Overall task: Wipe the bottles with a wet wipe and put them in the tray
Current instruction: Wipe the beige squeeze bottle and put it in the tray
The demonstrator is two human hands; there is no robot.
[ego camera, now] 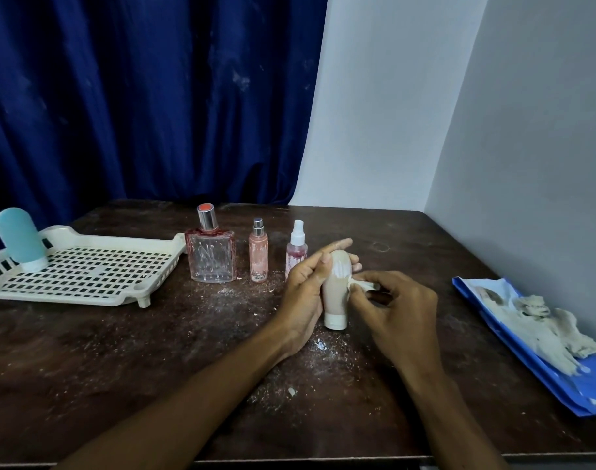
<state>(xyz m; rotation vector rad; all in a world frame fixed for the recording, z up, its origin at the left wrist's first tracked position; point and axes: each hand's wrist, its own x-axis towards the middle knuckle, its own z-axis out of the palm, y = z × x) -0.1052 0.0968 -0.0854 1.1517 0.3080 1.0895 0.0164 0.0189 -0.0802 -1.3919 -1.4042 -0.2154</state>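
From the head camera, a dark brown worktop (120, 351) dusted with white crumbs and specks lay before a deep blue curtain (137, 96) and a pale wall (493, 130). Near the middle of it the left hand (305, 286) gripped a beige squeeze bottle (335, 293), thumb across its front and fingers curled behind, with one finger stretched out past its rounded top. The bottle was held cap-down and tilted slightly; its white cap seemed to touch the worktop, though the angle left that unclear. The right hand (396, 310) pinched a small crumpled wet wipe (364, 284) between thumb and fingertips and held it against the bottle's right side, where pale smears showed on the upper part. Just behind the left hand stood a pink spray bottle with a white nozzle (295, 249), partly hidden by the fingers. To its left stood a slim pink spray bottle with a silver top (258, 254), then a square clear glass perfume bottle (211, 256) with a silver collar and red cap, all three upright in a row. At the far left sat a cream slotted tray (86, 273), its right corner just beside the perfume bottle. A teal squeeze bottle (18, 237) stood cap-down in the tray's far left corner. Well apart at the right edge lay a blue wipe packet (533, 374) with greyish, crumpled used wipes (540, 323) heaped on top
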